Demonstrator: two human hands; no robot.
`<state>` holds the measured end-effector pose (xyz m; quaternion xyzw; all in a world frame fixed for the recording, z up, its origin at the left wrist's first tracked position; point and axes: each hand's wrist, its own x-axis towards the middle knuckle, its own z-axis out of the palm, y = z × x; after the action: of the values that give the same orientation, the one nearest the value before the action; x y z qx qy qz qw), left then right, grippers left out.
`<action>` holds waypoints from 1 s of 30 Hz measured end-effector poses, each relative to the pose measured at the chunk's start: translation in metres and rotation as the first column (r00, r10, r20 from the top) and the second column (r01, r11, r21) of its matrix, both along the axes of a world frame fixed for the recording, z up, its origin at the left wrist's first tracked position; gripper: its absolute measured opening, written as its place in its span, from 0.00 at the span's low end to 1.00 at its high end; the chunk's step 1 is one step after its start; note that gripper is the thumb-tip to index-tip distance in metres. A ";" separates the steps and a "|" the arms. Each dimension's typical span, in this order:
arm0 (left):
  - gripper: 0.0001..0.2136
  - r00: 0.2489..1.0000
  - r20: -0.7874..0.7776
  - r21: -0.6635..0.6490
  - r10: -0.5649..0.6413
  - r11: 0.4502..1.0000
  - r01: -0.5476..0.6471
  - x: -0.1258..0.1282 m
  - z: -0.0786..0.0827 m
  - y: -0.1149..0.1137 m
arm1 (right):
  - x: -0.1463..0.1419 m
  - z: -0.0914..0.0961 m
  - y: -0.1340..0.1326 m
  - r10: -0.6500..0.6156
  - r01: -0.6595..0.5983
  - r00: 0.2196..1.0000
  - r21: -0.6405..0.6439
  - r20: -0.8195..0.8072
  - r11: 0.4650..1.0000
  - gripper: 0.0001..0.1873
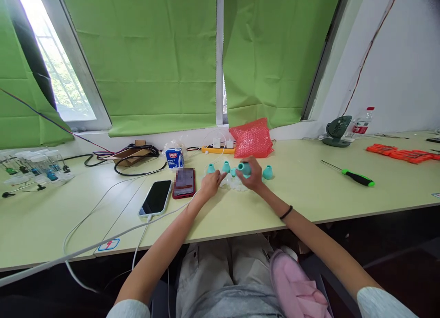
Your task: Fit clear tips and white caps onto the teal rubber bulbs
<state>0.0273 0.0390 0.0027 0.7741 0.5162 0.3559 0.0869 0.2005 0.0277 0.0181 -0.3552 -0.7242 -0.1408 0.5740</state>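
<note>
My right hand (pixel 253 175) is closed around a small teal cone-shaped part (pixel 244 168), held just above the pale green desk (pixel 309 199). My left hand (pixel 210 184) reaches to the left of it, fingers curled at a clear plastic piece (pixel 234 182) lying on the desk; what it grips I cannot make out. More teal parts stand in a row behind the hands: one at the left (pixel 211 168), one in the middle (pixel 226 166), one at the right (pixel 267 172).
A red phone (pixel 184 183) and a white phone (pixel 156 197) on a cable lie left of the hands. Behind are a milk carton (pixel 174 157), red bubble wrap (pixel 253 138), a yellow power strip (pixel 217 149). A green-handled screwdriver (pixel 350 173), fan (pixel 337 130), and orange tools (pixel 402 153) sit right.
</note>
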 end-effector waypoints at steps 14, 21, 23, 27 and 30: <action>0.14 0.965 -0.260 -0.002 0.017 1.000 -0.018 0.004 -0.001 -0.006 | 0.152 -0.008 0.068 -0.573 0.371 0.708 -0.473 -0.414 0.799 0.18; 0.13 0.969 -0.246 0.033 0.021 0.999 -0.013 0.004 0.000 -0.008 | 0.149 -0.033 0.081 -0.516 0.278 0.814 -0.601 -0.266 0.750 0.14; 0.13 0.969 -0.244 0.039 0.020 0.999 -0.011 0.004 0.001 -0.008 | 0.148 -0.035 0.083 -0.502 0.270 0.835 -0.626 -0.226 0.731 0.13; 0.13 0.970 -0.242 0.052 0.026 0.999 -0.014 0.004 0.000 -0.008 | 0.147 -0.037 0.083 -0.493 0.272 0.852 -0.657 -0.175 0.703 0.15; 0.13 0.970 -0.240 0.064 0.037 0.998 -0.022 0.004 -0.001 -0.007 | 0.146 -0.036 0.081 -0.488 0.280 0.860 -0.657 -0.153 0.700 0.16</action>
<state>0.0315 0.0324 0.0014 0.8062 0.5233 0.2760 -0.0053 0.3465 0.1091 -0.0182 -0.6844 -0.5364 0.0427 0.4919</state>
